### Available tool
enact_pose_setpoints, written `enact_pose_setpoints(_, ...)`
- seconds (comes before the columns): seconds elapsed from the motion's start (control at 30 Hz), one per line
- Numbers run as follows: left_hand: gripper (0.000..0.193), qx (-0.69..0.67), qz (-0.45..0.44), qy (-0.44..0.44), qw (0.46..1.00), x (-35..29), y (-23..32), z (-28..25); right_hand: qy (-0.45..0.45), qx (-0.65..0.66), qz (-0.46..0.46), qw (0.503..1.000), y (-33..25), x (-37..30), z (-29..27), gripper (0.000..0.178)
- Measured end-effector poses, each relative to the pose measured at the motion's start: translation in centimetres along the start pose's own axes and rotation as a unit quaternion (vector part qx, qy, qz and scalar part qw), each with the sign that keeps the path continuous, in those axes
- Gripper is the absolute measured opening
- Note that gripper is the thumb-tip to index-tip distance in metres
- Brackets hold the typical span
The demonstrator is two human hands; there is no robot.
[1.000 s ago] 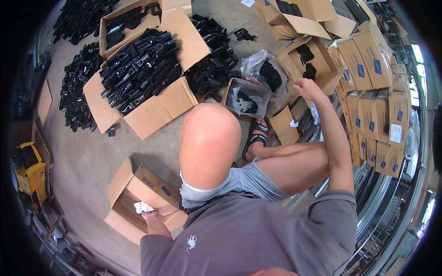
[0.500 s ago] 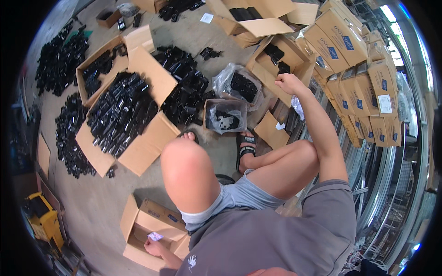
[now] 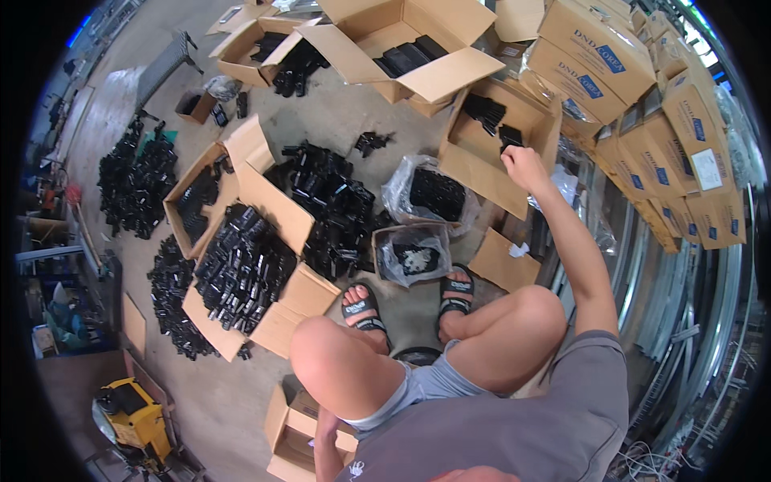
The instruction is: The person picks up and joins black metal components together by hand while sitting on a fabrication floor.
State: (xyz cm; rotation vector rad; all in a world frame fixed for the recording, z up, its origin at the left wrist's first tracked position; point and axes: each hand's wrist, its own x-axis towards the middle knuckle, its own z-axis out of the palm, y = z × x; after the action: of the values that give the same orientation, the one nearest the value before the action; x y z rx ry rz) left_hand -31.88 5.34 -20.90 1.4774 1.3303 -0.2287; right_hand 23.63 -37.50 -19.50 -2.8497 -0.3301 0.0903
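My right hand (image 3: 524, 169) is closed on a small black plastic part (image 3: 510, 136) above the open cardboard box (image 3: 482, 173) at the right. More black parts (image 3: 484, 112) lie inside that box, toward its far side. At the lower left, my left hand (image 3: 326, 419) is beside my thigh and over a smaller open carton (image 3: 283, 430). The thigh covers its fingers, so what they hold cannot be seen. A pale scrap (image 3: 312, 443) shows by that carton's inner edge.
Ahead are two plastic-lined boxes of black pieces (image 3: 438, 195) (image 3: 411, 259). Leftward, a big open box (image 3: 301, 293) is heaped with black parts, with loose piles (image 3: 136, 181) around it. Stacked cartons (image 3: 683, 136) and metal profiles (image 3: 683, 345) line the right; a yellow machine (image 3: 143, 422) stands lower left.
My left hand has left the small carton's interior and moved up beside my thigh; the pale paper it held is no longer plainly visible. My right hand still grips the black part. The view has shifted.
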Motion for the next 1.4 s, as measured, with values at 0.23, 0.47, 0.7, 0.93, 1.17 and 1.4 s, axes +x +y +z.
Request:
enact_pose_setpoints(0.23,0.025,0.001,0.303,0.175,0.937,-0.6,18.5,-2.4,-0.022,0.066,-0.19,0.979,-13.2,3.6,4.8,0.026)
enact_pose_setpoints(0.47,0.03,0.129,0.579,-0.155,0.79,-6.0,32.3,10.0,-0.065,-0.039,-0.184,0.98,-19.1,16.0,18.7,0.04)
enact_pose_setpoints(0.7,0.021,0.346,0.507,-0.199,0.764,-5.5,34.8,10.3,-0.121,-0.079,-0.097,0.985,-21.5,19.1,26.8,0.063)
enact_pose_setpoints(0.93,0.029,0.231,0.52,-0.212,0.795,-3.9,32.6,8.7,-0.069,0.129,-0.057,0.988,-20.6,17.1,22.2,0.049)
enact_pose_setpoints(1.17,0.029,0.187,0.507,-0.207,0.816,-5.5,31.3,7.4,-0.154,0.52,0.019,0.84,-20.3,11.8,9.2,0.04)
enact_pose_setpoints(1.4,0.059,0.149,0.554,-0.171,0.801,-6.3,32.5,7.8,-0.247,0.589,-0.059,0.767,-24.9,-2.6,-7.3,0.032)
